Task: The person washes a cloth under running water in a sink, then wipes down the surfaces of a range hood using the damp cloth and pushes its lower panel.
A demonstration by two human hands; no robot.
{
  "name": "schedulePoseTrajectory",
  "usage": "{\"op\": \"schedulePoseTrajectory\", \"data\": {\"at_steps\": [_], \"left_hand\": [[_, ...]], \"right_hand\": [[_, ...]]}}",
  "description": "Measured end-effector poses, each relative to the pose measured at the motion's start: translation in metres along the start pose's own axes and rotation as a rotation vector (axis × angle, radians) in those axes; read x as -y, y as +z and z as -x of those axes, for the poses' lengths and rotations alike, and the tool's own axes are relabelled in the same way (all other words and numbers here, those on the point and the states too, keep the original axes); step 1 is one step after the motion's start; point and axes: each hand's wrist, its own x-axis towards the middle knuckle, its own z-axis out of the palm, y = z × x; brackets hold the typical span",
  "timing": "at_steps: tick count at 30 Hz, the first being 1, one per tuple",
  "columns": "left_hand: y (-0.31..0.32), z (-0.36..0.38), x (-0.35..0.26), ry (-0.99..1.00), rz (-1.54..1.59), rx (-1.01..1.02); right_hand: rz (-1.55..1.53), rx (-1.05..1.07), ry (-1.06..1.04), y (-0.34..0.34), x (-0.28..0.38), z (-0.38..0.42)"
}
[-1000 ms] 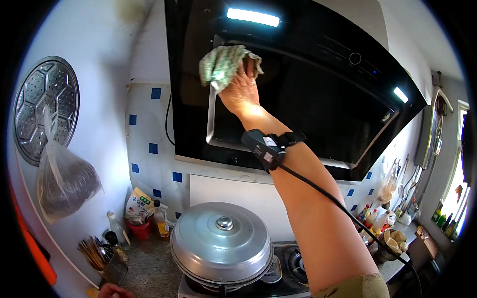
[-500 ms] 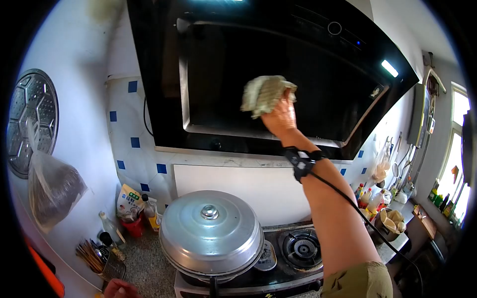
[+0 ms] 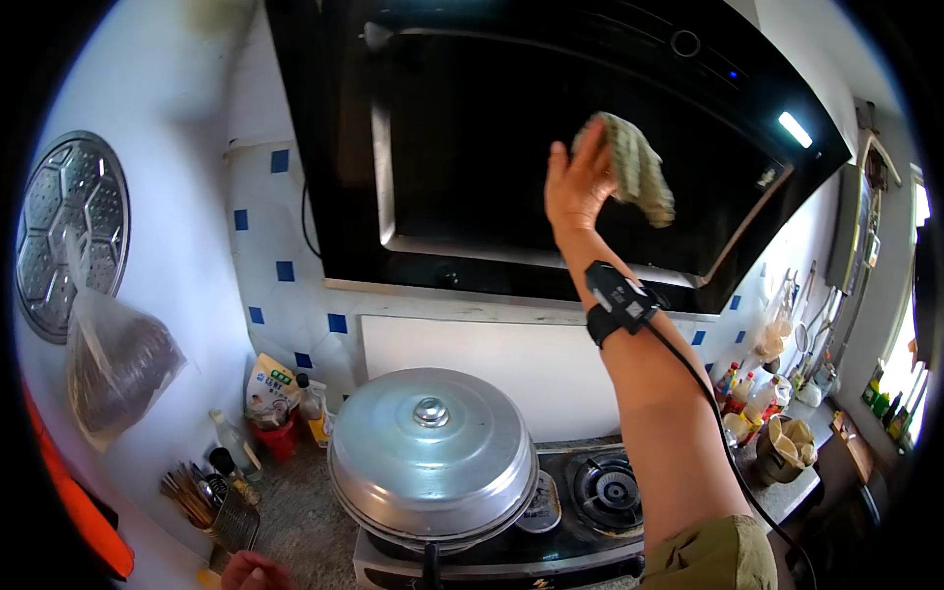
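My right hand point(image 3: 582, 187) is raised against the black glass front of the range hood point(image 3: 492, 147). A light striped cloth point(image 3: 639, 169) is under its fingers and hangs off to the right, while the thumb stands apart on the left. A black device with a cable point(image 3: 621, 300) is strapped to my right wrist. Low at the bottom left, only part of my left hand point(image 3: 256, 570) shows, near the counter edge; its fingers are mostly cut off by the frame.
A large lidded steel pot point(image 3: 431, 457) stands on the gas stove point(image 3: 580, 560), beside a burner point(image 3: 607, 492). Bottles and a utensil holder point(image 3: 234, 521) are at left, with a hanging plastic bag point(image 3: 123, 369). More bottles point(image 3: 752, 398) stand on the right counter.
My right hand and the cloth have moved right across the hood, and the hand has turned so that its thumb shows on the left. The view has shifted slightly.
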Motion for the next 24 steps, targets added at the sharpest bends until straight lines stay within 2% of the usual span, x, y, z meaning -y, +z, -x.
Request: {"op": "schedulePoseTrajectory", "data": {"at_steps": [2, 4, 6, 9, 12, 14, 16, 18, 21, 24], "left_hand": [[-0.001, 0.005, -0.003, -0.009, -0.005, -0.023], [-0.007, 0.008, -0.003, 0.005, -0.005, -0.034], [-0.011, 0.012, -0.005, 0.008, -0.013, -0.040], [-0.013, 0.016, -0.006, -0.008, -0.014, -0.079], [-0.013, 0.015, -0.004, -0.010, -0.015, -0.077], [-0.014, 0.012, 0.000, 0.008, -0.023, -0.054], [-0.011, 0.009, 0.004, -0.014, -0.016, -0.022], [-0.008, 0.008, 0.007, -0.035, -0.009, -0.006], [0.001, 0.005, 0.011, -0.049, -0.001, 0.022], [0.015, 0.003, 0.012, -0.056, -0.021, 0.051]], "right_hand": [[-0.176, 0.146, -0.175, 0.002, 0.046, 0.007], [0.001, 0.078, -0.388, 0.008, 0.088, 0.012], [-0.158, 0.152, -0.481, 0.019, 0.111, 0.020], [-0.150, 0.212, -0.656, 0.016, 0.128, 0.038], [0.072, 0.381, -0.909, 0.016, 0.120, 0.068], [-0.012, 0.343, -0.940, 0.022, 0.109, 0.084], [-0.030, 0.425, -0.949, 0.018, 0.090, 0.093], [-0.067, 0.399, -0.925, 0.019, 0.068, 0.094], [0.093, 0.327, -0.859, 0.001, 0.031, 0.072], [0.313, 0.408, -0.701, -0.018, -0.018, 0.051]]}}
